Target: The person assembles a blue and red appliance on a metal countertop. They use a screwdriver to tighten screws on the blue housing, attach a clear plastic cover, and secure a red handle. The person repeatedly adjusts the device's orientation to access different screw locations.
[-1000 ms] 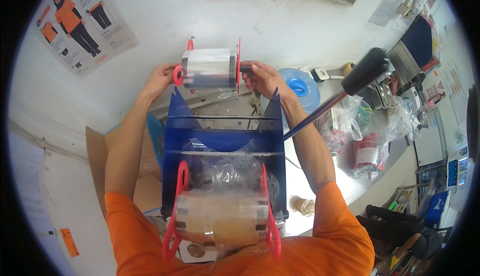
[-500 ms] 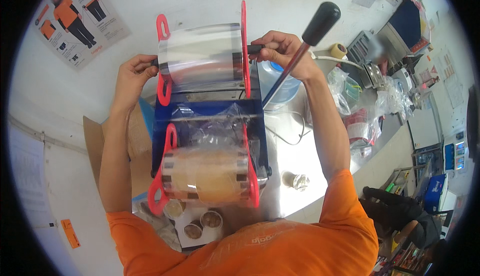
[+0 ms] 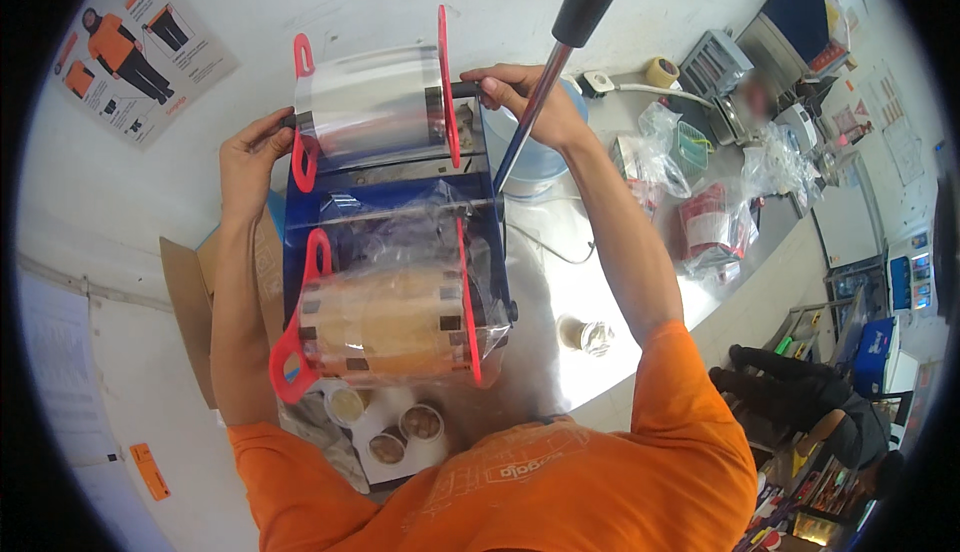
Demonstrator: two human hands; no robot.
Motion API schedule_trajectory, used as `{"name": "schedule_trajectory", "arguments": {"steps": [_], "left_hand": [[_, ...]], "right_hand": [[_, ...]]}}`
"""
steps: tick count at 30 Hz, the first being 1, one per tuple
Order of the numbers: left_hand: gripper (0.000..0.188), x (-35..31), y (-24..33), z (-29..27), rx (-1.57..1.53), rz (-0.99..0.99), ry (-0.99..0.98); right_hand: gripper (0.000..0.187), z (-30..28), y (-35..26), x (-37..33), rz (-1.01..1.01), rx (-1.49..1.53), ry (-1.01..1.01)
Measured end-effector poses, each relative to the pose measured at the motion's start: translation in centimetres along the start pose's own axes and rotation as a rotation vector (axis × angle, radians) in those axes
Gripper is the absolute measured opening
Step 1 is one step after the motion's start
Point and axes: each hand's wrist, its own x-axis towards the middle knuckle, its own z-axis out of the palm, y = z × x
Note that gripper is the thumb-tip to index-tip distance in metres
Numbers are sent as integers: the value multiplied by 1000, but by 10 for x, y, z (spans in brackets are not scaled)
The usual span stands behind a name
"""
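I have the silver film roll (image 3: 372,104) at the blue frame's (image 3: 340,198) far end, black axle (image 3: 465,90) running left-right: left hand (image 3: 252,164) pinching one tip, right hand (image 3: 532,104) gripping the other.

Cups (image 3: 422,422) before the machine (image 3: 345,200); jug (image 3: 540,167) to its right; carton (image 3: 183,297) left.

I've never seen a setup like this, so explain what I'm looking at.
You're looking down from a fisheye camera on a person's head. There's no robot: the bare left hand and right hand hold the black rod ends of a shiny film roll with red end pieces, over the far part of a blue machine. Another roll sits nearer the orange shirt; a lever with a black grip rises at the right. Small cups and bagged items are on the worktop.
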Motion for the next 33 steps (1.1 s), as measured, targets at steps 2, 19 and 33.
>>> {"name": "schedule_trajectory", "arguments": {"steps": [2,19,33], "left_hand": [[34,0,2,1,37,11,-23],[38,9,-14,7,-147,1,31],[35,5,-30,13,-103,43,-40]], "right_hand": [[37,-1,6,-2,-15,50,4],[34,13,0,-5,6,-72,182],[27,6,3,-5,71,-182,207]]}}
